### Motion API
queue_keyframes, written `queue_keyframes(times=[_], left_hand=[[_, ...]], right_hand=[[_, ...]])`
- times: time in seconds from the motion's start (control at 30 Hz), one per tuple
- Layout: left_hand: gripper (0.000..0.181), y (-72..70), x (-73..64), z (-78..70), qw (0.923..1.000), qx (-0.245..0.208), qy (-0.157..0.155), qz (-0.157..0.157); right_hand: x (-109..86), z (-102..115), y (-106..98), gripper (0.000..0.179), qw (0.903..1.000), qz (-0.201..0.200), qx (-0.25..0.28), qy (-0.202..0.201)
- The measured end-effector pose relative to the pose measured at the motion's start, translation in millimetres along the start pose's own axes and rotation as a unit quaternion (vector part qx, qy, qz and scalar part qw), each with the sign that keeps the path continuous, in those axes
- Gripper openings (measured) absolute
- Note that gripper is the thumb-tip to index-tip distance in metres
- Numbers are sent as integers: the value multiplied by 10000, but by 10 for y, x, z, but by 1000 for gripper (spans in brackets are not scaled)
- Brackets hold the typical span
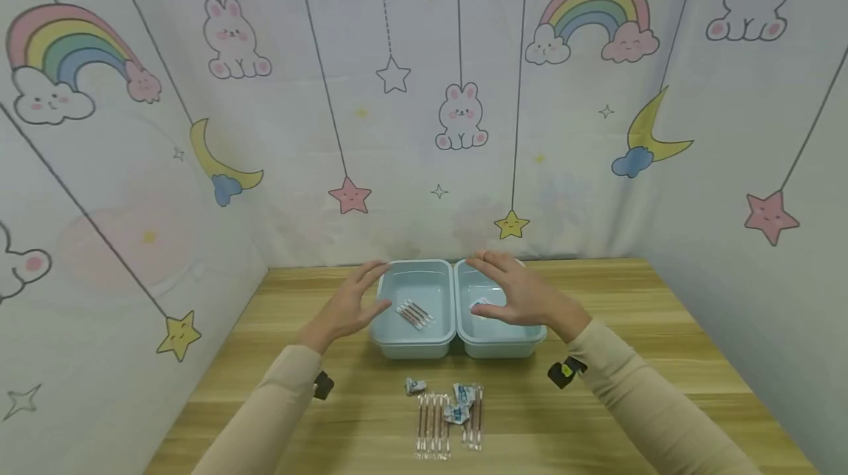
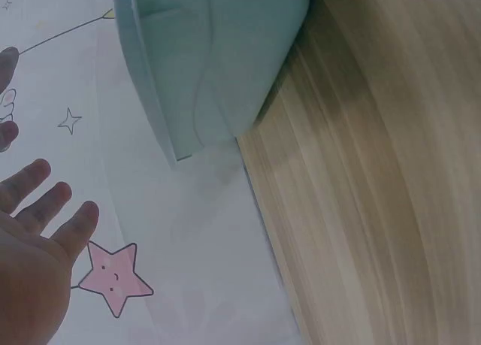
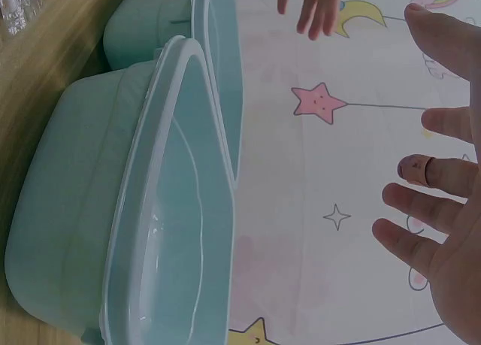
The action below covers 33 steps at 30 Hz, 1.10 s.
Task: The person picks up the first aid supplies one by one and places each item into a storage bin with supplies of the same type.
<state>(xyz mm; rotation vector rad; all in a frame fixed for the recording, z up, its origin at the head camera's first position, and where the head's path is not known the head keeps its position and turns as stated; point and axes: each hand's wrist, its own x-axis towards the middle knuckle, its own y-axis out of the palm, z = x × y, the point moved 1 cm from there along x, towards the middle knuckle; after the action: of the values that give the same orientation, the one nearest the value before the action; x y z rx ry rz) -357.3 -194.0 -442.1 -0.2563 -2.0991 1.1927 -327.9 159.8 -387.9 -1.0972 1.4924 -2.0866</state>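
Note:
My left hand (image 1: pixel 347 305) is raised beside the left light-blue basin (image 1: pixel 391 342), its fingers spread and holding nothing. Over the right basin (image 1: pixel 503 348) hovers my right hand (image 1: pixel 523 291), also spread and empty, with a band (image 3: pixel 428 171) round one finger. Cotton swabs with brown sticks (image 1: pixel 415 314) lie in the left basin. Inside the right one a small white packet (image 1: pixel 480 304) shows, partly covered by my right hand. In the right wrist view, the fingers stand apart from the basin rim (image 3: pixel 161 146).
Wrapped brown-stick swabs (image 1: pixel 433 427) lie in rows on the wooden table (image 1: pixel 318 431) in front of the basins. Several crumpled blue-and-white packets (image 1: pixel 457 414) are among them, one (image 1: pixel 415 385) a little apart. A patterned curtain (image 1: pixel 411 224) hangs behind and at both sides.

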Motion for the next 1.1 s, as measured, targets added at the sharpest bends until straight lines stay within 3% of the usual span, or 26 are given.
queue_keyframes(times=[0.13, 0.3, 0.6, 0.87, 1.1], left_hand=[[65, 40, -40, 109, 9992, -236, -300, -68], [62, 94, -84, 185, 9948, -842, -571, -90], [54, 205, -146, 289, 9710, -1887, -1467, -85], [50, 291, -159, 309, 9596, -2250, -1681, -172], [42, 335, -142, 335, 9565, -2131, -1988, -97]], right_hand=[[-19, 64, 23, 77, 9997, 99, 140, 179], [-29, 128, 85, 73, 9994, -53, 336, -60], [-16, 217, 239, 65, 9952, -507, 438, -709], [-44, 280, 370, 58, 9932, -522, 703, -771], [-43, 296, 476, 55, 9933, -393, 751, -781]])
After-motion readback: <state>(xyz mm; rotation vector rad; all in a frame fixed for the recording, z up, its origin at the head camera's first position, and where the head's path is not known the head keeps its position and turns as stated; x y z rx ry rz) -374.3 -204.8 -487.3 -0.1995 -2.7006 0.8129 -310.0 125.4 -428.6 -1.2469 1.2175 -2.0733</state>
